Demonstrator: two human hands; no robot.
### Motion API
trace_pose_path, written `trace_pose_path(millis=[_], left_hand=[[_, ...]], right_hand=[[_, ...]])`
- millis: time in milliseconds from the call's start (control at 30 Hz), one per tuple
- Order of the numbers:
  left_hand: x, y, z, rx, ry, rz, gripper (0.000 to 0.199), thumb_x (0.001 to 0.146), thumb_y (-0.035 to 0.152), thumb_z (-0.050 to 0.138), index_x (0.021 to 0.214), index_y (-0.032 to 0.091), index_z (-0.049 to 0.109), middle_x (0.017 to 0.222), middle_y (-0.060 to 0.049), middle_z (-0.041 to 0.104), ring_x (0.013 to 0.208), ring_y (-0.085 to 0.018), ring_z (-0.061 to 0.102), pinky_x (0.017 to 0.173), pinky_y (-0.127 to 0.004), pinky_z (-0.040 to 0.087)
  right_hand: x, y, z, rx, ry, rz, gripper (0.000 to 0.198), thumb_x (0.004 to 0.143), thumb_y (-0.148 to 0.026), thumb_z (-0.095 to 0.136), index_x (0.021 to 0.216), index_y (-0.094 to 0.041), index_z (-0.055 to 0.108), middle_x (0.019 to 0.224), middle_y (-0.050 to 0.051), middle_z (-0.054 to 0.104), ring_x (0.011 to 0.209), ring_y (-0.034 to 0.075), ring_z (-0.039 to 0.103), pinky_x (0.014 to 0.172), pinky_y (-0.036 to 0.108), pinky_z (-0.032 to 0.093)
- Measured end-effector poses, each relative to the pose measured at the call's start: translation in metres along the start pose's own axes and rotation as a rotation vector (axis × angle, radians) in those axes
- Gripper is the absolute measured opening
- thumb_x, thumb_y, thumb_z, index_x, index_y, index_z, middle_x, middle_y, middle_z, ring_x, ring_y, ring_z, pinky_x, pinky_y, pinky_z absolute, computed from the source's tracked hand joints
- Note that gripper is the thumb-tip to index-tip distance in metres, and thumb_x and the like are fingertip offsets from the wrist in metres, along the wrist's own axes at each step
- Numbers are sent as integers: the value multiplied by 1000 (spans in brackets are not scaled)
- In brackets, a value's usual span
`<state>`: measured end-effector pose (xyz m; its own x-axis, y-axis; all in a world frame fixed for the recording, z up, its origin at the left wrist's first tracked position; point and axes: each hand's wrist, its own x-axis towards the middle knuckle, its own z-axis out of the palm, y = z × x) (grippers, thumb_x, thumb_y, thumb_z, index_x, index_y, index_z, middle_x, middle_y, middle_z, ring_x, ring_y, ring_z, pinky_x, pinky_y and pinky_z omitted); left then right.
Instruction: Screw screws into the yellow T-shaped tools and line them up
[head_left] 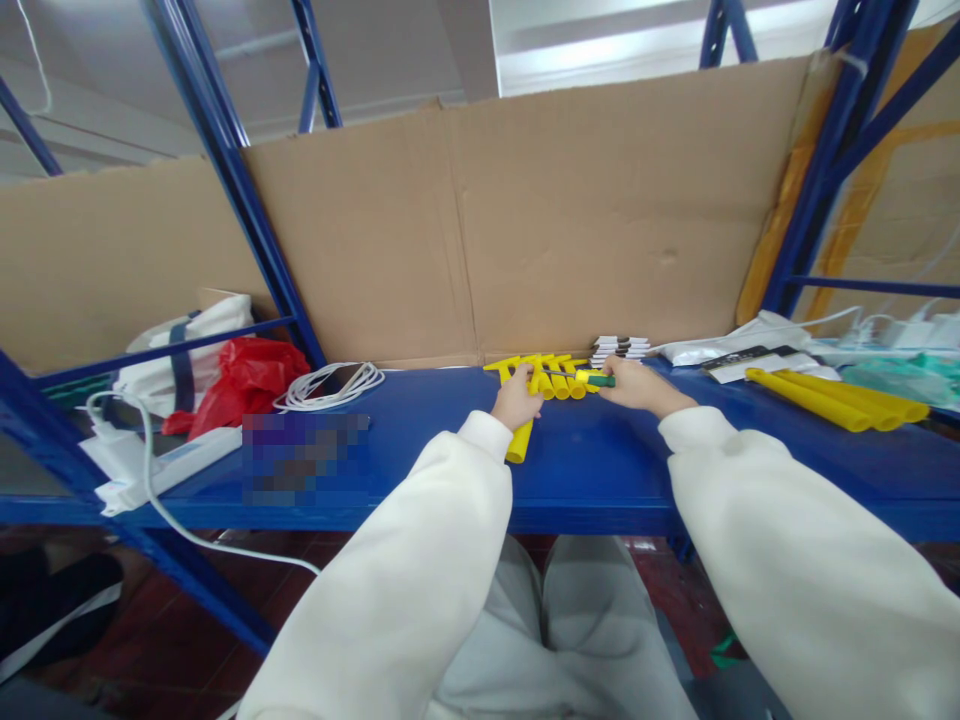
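Ceiling [637, 40]: brightest part, streaked with white glare
Cardboard [600, 200]: softly, evenly lit
Floor [165, 640]: dim beneath the front edge of the shelf [600, 475]
Blue post [238, 180]: slanted by wide-angle distortion
Left hand [517, 398] and right hand [630, 385]: slightly soft
Pixelated patch [304, 460]: detail hidden, toward the shelf's left front corner

Screwdriver [595, 379] apparently touching yellow tube [519, 443]
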<state>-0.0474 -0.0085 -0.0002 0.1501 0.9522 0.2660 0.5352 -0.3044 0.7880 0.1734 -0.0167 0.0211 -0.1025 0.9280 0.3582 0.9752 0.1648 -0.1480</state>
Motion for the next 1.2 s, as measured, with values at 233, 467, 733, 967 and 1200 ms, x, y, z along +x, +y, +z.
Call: trace_pose_path(millis=[233,467,733,967,1200], left_hand=[[3,-4,4,-70,-14,-51,61,85,5,61,143,23,54,147,-13,62,57,-13,72,50,-23,57],[0,1,6,-156,-25,-110,63,86,10,65,147,22,50,148,-15,61,56,-11,70,41,-19,50],[-1,0,6,-146,-32,-110,57,90,10,61,145,21,51,150,-14,59,55,-8,68,39,-17,47],[0,0,6,-154,-39,-118,59,90,7,59,146,23,49,149,-14,60,53,-9,68,41,-19,48],[0,-1,6,-145,-37,-128,59,90,10,61,146,23,47,152,-14,58,59,-10,71,42,-17,48]], right_hand=[[-1,2,1,23,-27,-39,24,81,-20,66,104,-19,69,96,11,79,82,24,71,63,26,43],[-2,-3,-1,14,-32,-45,18,84,-20,62,99,-18,72,98,12,80,86,24,72,66,26,45],[-1,0,2,31,-40,-26,22,80,-20,69,101,-19,70,96,10,79,83,24,72,65,25,45],[-2,-1,-1,43,-65,-32,15,86,-24,61,93,-20,73,98,11,80,88,25,73,67,26,47],[2,4,8,8,-12,-33,24,77,-22,71,101,-19,70,93,10,79,79,24,71,62,26,45]])
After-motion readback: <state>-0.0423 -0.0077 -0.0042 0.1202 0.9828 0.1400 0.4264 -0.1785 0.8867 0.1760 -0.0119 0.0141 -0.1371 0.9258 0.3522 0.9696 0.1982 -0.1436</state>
